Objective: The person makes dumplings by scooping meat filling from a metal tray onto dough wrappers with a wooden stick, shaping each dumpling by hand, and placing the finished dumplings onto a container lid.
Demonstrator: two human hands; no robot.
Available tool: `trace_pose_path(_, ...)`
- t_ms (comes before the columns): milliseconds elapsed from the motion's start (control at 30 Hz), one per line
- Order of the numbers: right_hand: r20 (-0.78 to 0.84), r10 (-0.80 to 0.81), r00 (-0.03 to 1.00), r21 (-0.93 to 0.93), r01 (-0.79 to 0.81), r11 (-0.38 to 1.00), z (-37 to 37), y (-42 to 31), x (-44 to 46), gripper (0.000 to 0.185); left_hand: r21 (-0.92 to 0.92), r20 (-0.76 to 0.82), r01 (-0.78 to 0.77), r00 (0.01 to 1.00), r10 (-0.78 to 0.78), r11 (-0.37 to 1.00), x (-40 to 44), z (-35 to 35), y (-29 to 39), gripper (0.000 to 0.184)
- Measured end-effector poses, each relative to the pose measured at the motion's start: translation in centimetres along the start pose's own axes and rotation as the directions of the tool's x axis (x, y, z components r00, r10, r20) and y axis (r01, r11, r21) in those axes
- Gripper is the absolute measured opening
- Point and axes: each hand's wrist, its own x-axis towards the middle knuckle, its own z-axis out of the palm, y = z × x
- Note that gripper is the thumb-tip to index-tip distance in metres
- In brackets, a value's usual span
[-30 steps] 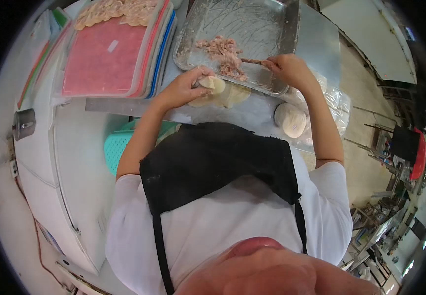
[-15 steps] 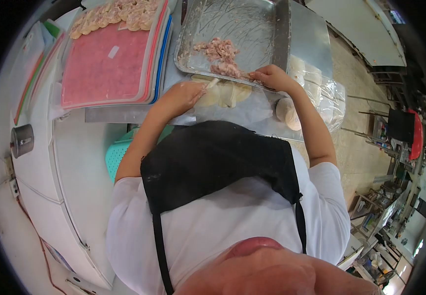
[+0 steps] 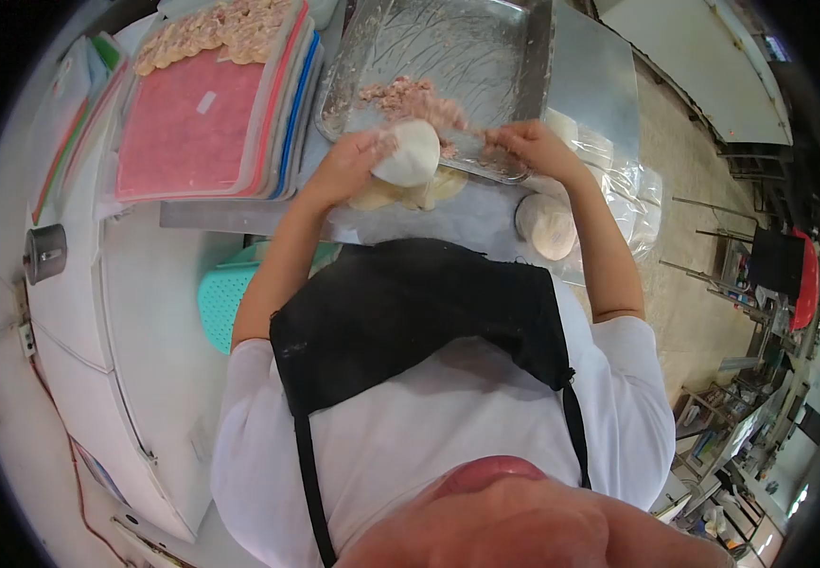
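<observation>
My left hand [image 3: 353, 163] is closed on the edge of a round white wrapper [image 3: 410, 155], held up flat in front of the metal tray [image 3: 471, 47]. My right hand [image 3: 523, 147] grips a thin stick [image 3: 476, 133], blurred by motion, over the tray's near edge. Pinkish minced meat [image 3: 414, 97] lies in the tray, just beyond the wrapper. More pale wrappers [image 3: 443, 185] rest on the metal table below the held one. To the right, a stack of round wrappers [image 3: 546, 227] sits near my right forearm.
Stacked containers with coloured rims [image 3: 187, 133] stand at the left, with formed pieces [image 3: 220, 36] on top. Plastic-wrapped packs [image 3: 618, 189] lie at the right. A turquoise basket [image 3: 223, 301] is below the table edge [image 3: 239, 218].
The wrapper in my left hand now faces up in full, where it was folded or edge-on before. My right hand and the stick have moved slightly back over the tray's edge.
</observation>
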Motion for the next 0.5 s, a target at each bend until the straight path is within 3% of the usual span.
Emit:
trace_pose_path(33,-0.039,-0.002,0.999,0.079,0.005,0.997,-0.2,-1.6,-0.7,0.037,0.110,-0.098,-0.124,0.986,0.134,0.986,0.9,0.0,-0.8,0.031)
trace_pose_path(100,-0.119,0.003,0.993,0.235,0.025,0.972,-0.7,-5.2,-1.9,0.037,-0.196,-0.283,-0.183,0.951,0.123,0.963,1.9,0.4,-1.0,0.034)
trace_pose_path(133,-0.138,-0.012,0.990,0.270,0.050,0.961,-0.4,-5.7,-1.7,0.037,-0.588,-0.313,-0.145,0.948,-0.058,0.796,2.7,1.1,3.2,0.036)
trace_pose_path(167,-0.159,-0.027,0.987,0.305,0.075,0.949,0.1,-6.2,-1.5,0.036,-0.871,-0.261,-0.124,0.937,-0.234,0.476,3.2,1.6,5.6,0.038)
trace_pose_path(200,-0.184,-0.042,0.982,0.339,0.103,0.935,0.7,-6.6,-1.2,0.036,-0.901,-0.247,-0.150,0.949,-0.196,0.407,4.0,1.8,5.4,0.039)
trace_pose_path(300,-0.380,-0.187,0.906,0.115,0.247,0.962,4.1,-6.2,0.6,0.036,-0.946,-0.250,-0.220,0.963,-0.102,0.238,6.2,1.9,5.5,0.047)
trace_pose_path(367,-0.367,-0.358,0.858,-0.262,0.274,0.925,4.6,-4.6,1.2,0.031,-0.938,-0.306,-0.287,0.949,-0.077,0.193,6.5,1.8,7.3,0.056)
trace_pose_path(433,-0.273,-0.418,0.866,-0.618,0.175,0.767,3.0,-6.4,-0.4,0.029,-0.946,-0.292,-0.246,0.928,-0.232,0.210,6.4,1.6,5.5,0.062)
trace_pose_path(500,-0.227,-0.319,0.920,-0.718,0.064,0.693,2.3,-9.1,-2.6,0.025,-0.945,-0.306,-0.243,0.891,-0.336,0.218,6.5,1.5,4.1,0.069)
